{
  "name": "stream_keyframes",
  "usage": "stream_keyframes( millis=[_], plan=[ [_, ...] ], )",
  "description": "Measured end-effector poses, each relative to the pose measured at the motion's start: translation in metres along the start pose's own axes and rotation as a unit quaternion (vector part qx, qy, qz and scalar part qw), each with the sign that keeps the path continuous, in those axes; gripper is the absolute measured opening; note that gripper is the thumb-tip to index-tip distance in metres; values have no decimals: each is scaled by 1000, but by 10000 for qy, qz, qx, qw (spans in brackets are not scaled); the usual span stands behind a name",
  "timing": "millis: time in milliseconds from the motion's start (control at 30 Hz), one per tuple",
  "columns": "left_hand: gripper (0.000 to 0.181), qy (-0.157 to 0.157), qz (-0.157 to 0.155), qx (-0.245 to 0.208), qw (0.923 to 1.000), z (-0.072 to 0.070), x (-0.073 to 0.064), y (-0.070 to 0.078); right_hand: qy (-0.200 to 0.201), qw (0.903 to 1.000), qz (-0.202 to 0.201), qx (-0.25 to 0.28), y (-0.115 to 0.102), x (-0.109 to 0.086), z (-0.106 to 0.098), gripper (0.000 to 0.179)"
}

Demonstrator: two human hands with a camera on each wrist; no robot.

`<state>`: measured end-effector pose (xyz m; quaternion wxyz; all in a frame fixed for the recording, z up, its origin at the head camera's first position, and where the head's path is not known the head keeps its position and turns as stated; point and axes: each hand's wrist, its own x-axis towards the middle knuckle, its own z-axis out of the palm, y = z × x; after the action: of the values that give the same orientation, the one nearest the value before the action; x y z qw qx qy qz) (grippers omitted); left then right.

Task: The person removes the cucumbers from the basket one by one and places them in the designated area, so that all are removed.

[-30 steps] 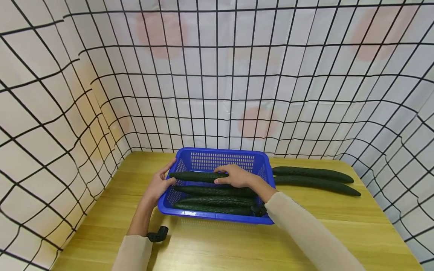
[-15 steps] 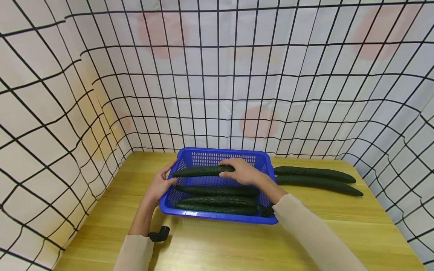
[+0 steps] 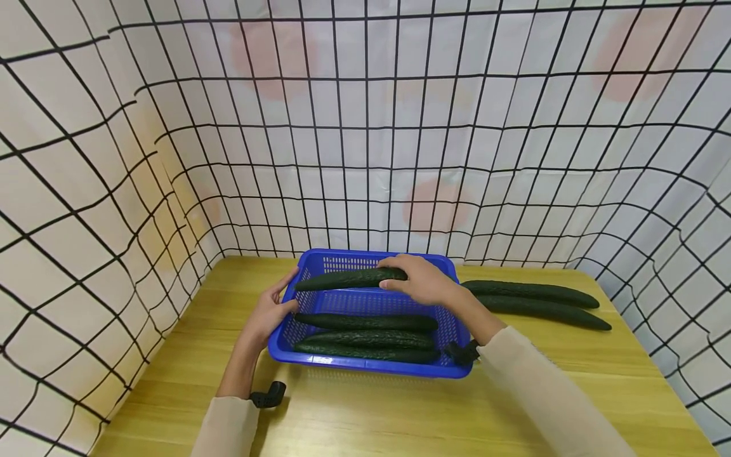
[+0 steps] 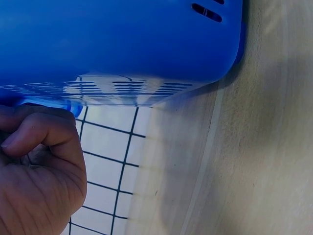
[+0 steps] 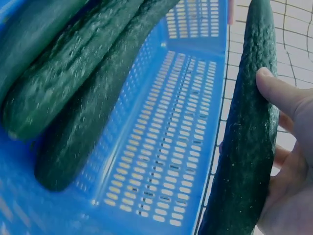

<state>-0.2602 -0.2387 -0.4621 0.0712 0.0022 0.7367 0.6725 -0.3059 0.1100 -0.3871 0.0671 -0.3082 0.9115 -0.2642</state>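
In the head view my right hand (image 3: 419,279) grips one end of a dark green cucumber (image 3: 348,279) above the far side of the blue plastic basket (image 3: 371,372). The right wrist view shows my thumb and fingers wrapped round this cucumber (image 5: 244,122), raised at the basket's rim. At the basket's left end, my left hand (image 3: 271,314) holds the rim, thumb on one side. Its fingers (image 4: 44,132) curl at the blue wall in the left wrist view. Several more cucumbers (image 3: 365,339) lie side by side in the near half of the basket.
Two further cucumbers (image 3: 542,301) lie on the wooden table (image 3: 365,419) right of the basket, their left ends partly hidden by the basket and right arm. A white cloth wall with black grid lines (image 3: 365,158) encloses the table's back and sides.
My right hand has lifted its cucumber from inside the basket and moved it away from me and slightly right. The left hand has stayed at the basket's left rim.
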Motion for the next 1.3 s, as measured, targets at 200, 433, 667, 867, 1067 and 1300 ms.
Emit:
stream_keyframes(
  millis=[200, 433, 667, 867, 1067, 1300],
  plan=[
    [86, -4, 9, -20, 10000, 0, -1, 0, 338, 9993, -126, -100, 6, -12, -12, 52],
    [86, -16, -13, 3, 10000, 0, 1, 0, 688, 9972, -143, -263, 19, -32, -25, 52],
    [86, 64, -21, 100, 9999, 1, 3, -2, 904, 9955, 10, -287, 34, -53, -32, 52],
    [86, 54, -53, 22, 10000, 0, 2, -2, 1025, 9938, 154, -408, 52, -72, -37, 51],
    [87, 14, -15, -3, 10000, 1, 2, -2, 1198, 9911, 180, -544, 65, -95, -43, 51],
    [88, 25, -71, 9, 10000, 1, 3, -2, 1348, 9884, 319, -615, 83, -118, -48, 50]
  ],
)
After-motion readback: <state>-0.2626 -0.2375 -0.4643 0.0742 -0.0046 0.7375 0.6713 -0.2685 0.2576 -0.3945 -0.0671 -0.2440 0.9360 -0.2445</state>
